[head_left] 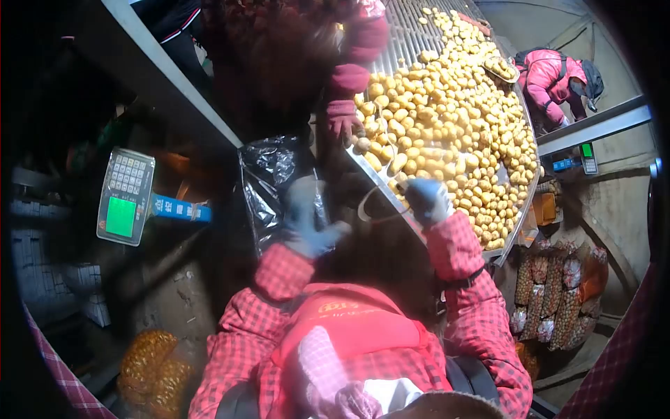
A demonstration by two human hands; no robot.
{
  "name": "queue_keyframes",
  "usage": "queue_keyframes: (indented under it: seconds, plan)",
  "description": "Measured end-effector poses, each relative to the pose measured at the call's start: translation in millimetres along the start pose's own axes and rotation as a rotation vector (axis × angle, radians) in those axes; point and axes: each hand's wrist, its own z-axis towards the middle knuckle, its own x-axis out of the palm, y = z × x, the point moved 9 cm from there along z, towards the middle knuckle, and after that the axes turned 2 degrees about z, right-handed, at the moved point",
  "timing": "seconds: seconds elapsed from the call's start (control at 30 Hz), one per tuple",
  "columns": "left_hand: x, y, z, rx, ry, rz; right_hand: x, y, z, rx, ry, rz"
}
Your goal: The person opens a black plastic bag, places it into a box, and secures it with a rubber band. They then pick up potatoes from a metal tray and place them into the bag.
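My left hand [307, 222], in a blue glove, is pressed against the rim of a dark plastic bag [269, 174] that hangs below the table's edge. My right hand [427, 200], also blue-gloved, rests curled on the near edge of the metal sorting table [377, 183], touching the nearest of the yellow potatoes [447, 119]. Its fingers hide whatever is under them. A thin wire loop [373, 206] hangs between my hands. Both my sleeves are red checked.
Another person's dark red gloved hand [342, 119] works at the potatoes' left edge. A person in a pink jacket [555, 80] bends at the table's far side. A weighing scale display [125, 197] stands left. Net bags of potatoes [558, 293] lie at right, and one [150, 370] lower left.
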Motion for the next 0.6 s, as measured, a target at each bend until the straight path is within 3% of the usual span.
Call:
queue_keyframes:
  seconds: [0.03, 0.1, 0.17, 0.23, 0.3, 0.37, 0.4, 0.43, 0.5, 0.57, 0.6]
  plan:
    - [-2, -50, 24, 0.190, 0.037, -0.075, 12, 38, -4, -0.053, 0.128, -0.088]
    - [-6, -122, 55, 0.339, 0.165, -0.173, 31, 88, -23, -0.134, 0.294, -0.053]
    - [38, -109, 42, 0.080, 0.420, -0.442, 14, 134, -34, -0.215, 0.298, 0.124]
    - [63, -77, -8, -0.223, 0.573, -0.786, -19, 137, -35, -0.154, 0.235, 0.280]
    - [71, -35, -54, -0.834, 0.830, -1.044, -34, 90, -48, 0.221, 0.075, 0.674]
    - [37, -26, -46, -0.893, 0.697, -0.966, -65, 75, -41, -0.060, -0.213, 0.641]
    - [22, -19, -52, -0.981, 0.707, -0.966, -58, 65, -41, 0.053, -0.181, 0.879]
    - [13, -6, -60, -0.983, 0.689, -1.103, -60, 67, -33, -0.096, -0.308, 0.912]
    - [-23, 8, -53, -0.764, 0.777, -1.037, -29, 6, -36, 0.012, -0.259, 1.225]
    - [-56, 45, -60, -0.755, 0.730, -0.938, -5, -38, -39, 0.254, -0.323, 1.108]
    - [-80, 63, -52, -0.796, 0.593, -0.914, -9, 5, -11, 0.245, -0.231, 1.182]
